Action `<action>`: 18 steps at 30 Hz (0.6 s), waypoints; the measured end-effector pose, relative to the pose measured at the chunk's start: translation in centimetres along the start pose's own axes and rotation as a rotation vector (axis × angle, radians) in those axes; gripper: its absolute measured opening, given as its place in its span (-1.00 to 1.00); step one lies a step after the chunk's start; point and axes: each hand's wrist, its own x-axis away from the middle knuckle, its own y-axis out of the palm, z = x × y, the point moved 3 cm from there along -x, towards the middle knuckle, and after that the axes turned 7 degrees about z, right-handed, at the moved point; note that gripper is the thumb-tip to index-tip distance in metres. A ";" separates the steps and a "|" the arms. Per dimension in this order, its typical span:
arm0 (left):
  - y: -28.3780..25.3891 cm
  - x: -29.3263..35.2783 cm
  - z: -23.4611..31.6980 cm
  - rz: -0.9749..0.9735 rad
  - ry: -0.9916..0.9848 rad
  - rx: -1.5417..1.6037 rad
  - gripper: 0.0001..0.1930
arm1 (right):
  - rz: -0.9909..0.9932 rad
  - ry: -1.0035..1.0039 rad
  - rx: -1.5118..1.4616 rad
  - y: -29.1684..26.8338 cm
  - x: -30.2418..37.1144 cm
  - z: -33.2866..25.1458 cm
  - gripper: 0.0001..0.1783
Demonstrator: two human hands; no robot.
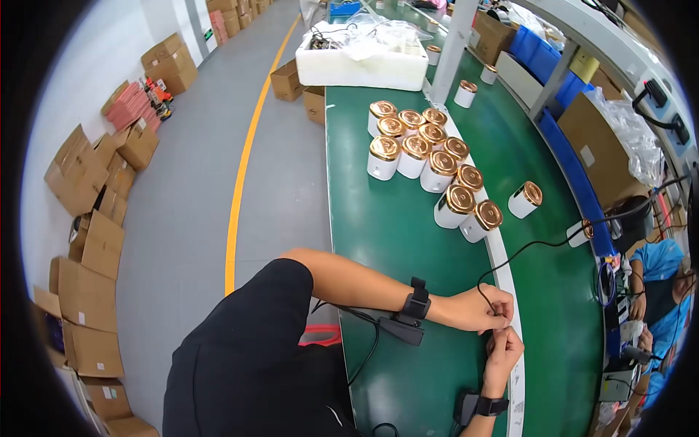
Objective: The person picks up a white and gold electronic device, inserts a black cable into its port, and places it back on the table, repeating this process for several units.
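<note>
My left hand [477,309] reaches in from the left over the green bench [408,240], its fingers closed round a thin black cable [510,261]. That cable comes down from the right side and ends out of sight in the fingers. Just below, almost touching it, my right hand [504,349] is pinched closed near the white rail; whatever lies between its fingertips is too small to tell. Both wrists wear black straps, the left with a small black box [402,330] and wire. Beyond my hands stands a group of white canisters [438,172] with shiny copper-coloured lids.
One canister [525,200] stands apart on the belt beyond the rail, another [580,233] farther right. A white foam box [360,65] crosses the bench's far end. A co-worker in blue [661,269] sits at the right. Cardboard boxes [91,313] line the left wall.
</note>
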 end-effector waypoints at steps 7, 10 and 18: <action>0.8 -1.1 1.1 -0.034 0.065 0.043 -0.87 | 0.049 0.017 0.020 -1.1 0.0 -0.1 -0.60; 0.9 -0.4 1.1 -0.075 -0.003 0.123 -0.86 | 0.056 0.000 0.051 -0.8 -0.2 -0.5 -0.61; 0.7 -0.7 0.2 -0.055 -0.074 0.041 -0.86 | 0.014 0.018 -0.008 -1.0 0.3 -1.3 -0.62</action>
